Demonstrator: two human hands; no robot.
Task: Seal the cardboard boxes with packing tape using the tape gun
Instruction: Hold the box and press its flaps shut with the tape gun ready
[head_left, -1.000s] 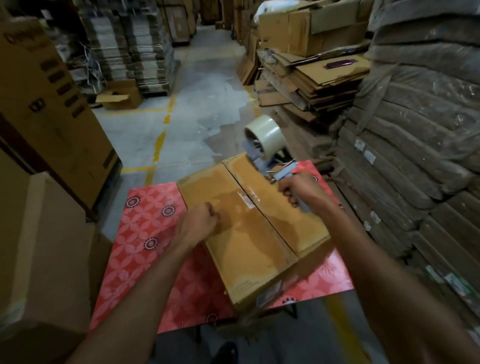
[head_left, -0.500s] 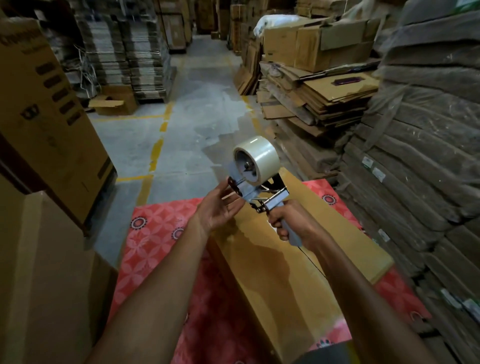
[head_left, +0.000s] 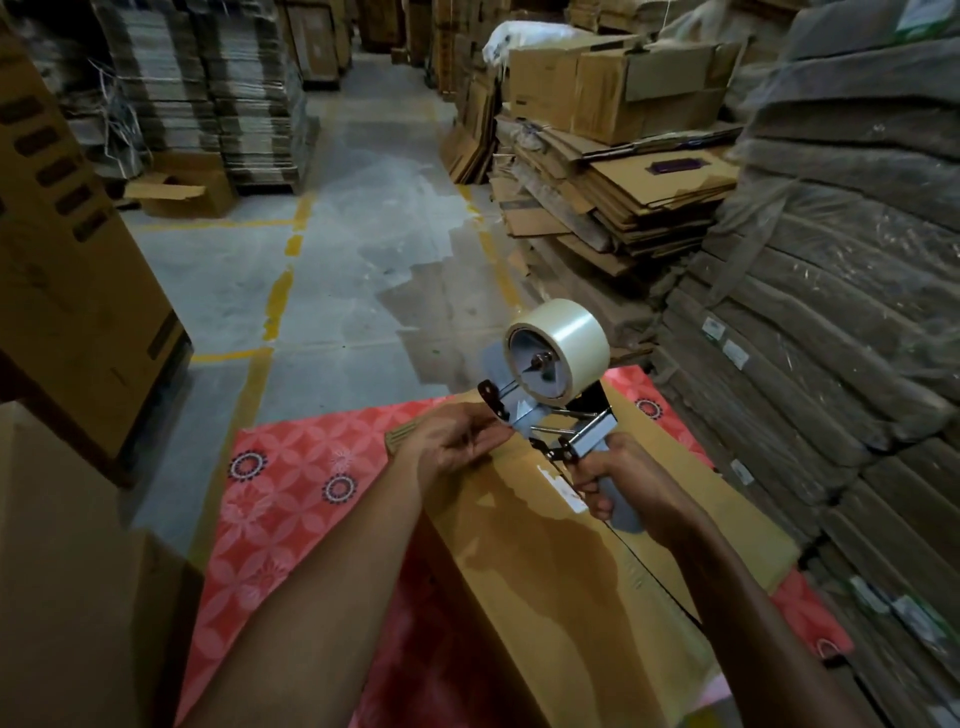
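1. A second ago the tape gun (head_left: 550, 410) sat down at the far edge of the box (head_left: 545, 571). Now it is lifted clear and held in the air above that far end, roll uppermost.
2. The right hand (head_left: 623, 483) is wrapped tight round the gun's grey handle.
3. The left hand (head_left: 457, 447) was a fist pressing on the lid. It has come up to the gun, fingers stretched nearly straight, tips touching the metal front plate.
4. I take that as a pass finished and the loose tape end being readied for another. The end itself is too small to see.
5. The box lies flat and closed on the near right of a red patterned cloth (head_left: 291, 499). Its top shines in patches, and a dark seam line shows near the right arm.
6. Around us is a dim warehouse: a grey floor (head_left: 353, 249) with yellow lines, flattened cardboard (head_left: 623, 202) piled far right, wrapped bundles (head_left: 831, 312) beside it, and tall cartons (head_left: 67, 260) on the left.
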